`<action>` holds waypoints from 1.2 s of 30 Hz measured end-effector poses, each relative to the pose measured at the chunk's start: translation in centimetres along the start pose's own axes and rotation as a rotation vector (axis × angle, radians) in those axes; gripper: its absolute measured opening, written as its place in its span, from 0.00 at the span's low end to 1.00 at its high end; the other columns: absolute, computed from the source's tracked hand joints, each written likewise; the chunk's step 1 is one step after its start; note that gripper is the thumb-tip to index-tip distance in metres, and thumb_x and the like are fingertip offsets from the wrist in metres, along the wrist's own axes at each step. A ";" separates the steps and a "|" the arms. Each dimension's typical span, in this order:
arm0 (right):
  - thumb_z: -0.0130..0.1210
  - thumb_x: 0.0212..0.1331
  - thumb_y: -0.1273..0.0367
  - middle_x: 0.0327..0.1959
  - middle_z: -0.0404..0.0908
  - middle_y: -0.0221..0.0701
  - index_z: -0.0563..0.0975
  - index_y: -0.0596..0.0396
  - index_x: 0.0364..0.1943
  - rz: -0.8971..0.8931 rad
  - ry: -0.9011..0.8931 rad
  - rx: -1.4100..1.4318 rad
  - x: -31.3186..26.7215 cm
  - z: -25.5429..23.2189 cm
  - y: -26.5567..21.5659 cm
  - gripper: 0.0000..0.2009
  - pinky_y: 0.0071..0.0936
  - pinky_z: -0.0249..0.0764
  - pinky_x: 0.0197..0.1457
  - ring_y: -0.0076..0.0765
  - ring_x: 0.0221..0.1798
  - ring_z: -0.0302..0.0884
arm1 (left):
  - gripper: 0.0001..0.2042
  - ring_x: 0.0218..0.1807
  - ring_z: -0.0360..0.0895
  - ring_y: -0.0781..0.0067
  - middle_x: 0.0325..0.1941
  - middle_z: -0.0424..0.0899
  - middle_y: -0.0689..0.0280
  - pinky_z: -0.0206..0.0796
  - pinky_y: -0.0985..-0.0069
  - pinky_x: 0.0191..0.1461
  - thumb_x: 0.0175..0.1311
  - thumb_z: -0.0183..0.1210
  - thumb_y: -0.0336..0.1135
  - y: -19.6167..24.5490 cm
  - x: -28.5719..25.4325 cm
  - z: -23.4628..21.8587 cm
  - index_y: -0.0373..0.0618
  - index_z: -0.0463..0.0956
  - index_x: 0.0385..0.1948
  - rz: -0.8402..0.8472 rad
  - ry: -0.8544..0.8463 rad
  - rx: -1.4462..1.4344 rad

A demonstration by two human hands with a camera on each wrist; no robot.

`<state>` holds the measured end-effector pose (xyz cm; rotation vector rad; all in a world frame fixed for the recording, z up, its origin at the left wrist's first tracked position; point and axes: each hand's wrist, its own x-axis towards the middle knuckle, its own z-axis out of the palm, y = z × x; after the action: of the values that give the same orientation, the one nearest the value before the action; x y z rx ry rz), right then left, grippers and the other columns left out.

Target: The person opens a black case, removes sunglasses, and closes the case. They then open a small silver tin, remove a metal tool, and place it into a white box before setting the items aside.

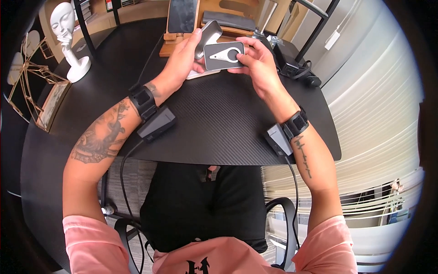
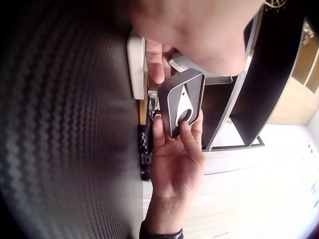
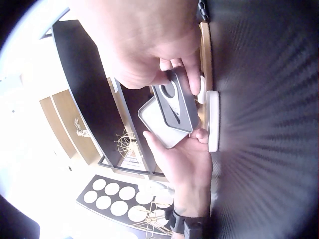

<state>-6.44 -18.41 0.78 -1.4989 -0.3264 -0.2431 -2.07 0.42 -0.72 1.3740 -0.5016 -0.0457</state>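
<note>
Bust (image 1: 68, 36) stood near table's (image 1: 219, 123) far left edge. Lid (image 1: 207, 36) gripped in left hand (image 1: 182, 57), fingers curled. Tin (image 1: 223, 55) pinched by right hand (image 1: 258, 64), held above table's far edge, just beside lid.

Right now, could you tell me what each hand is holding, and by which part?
The right hand pinches the grey case base by its right edge; the left hand holds the silver lid from beneath.
</note>
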 end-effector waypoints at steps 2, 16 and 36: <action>0.45 0.57 0.81 0.40 0.77 0.35 0.67 0.59 0.53 0.004 0.001 0.002 0.0 -0.1 0.2 0.17 0.28 0.83 0.38 0.31 0.42 0.78 | 0.29 0.33 0.73 0.75 0.37 0.77 0.61 0.69 0.81 0.30 0.66 0.42 0.60 -0.2 -0.2 0.0 0.38 0.70 0.47 0.001 -0.004 -0.001; 0.45 0.57 0.82 0.41 0.77 0.35 0.66 0.59 0.53 -0.009 -0.006 0.000 0.1 -0.1 0.2 0.18 0.28 0.82 0.39 0.31 0.42 0.78 | 0.29 0.34 0.72 0.75 0.38 0.76 0.62 0.68 0.81 0.30 0.66 0.43 0.59 0.1 -0.2 0.0 0.38 0.69 0.48 0.004 -0.015 0.015; 0.44 0.58 0.81 0.40 0.76 0.36 0.67 0.61 0.53 0.043 0.029 0.017 0.0 0.0 -0.1 0.17 0.29 0.83 0.38 0.33 0.41 0.78 | 0.23 0.36 0.70 0.79 0.38 0.74 0.66 0.69 0.83 0.30 0.67 0.46 0.54 -0.2 0.0 -0.2 0.40 0.70 0.48 0.029 -0.036 0.014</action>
<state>-6.46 -18.40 0.85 -1.4829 -0.2720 -0.2273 -1.92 0.51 -0.93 1.3813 -0.5526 -0.0436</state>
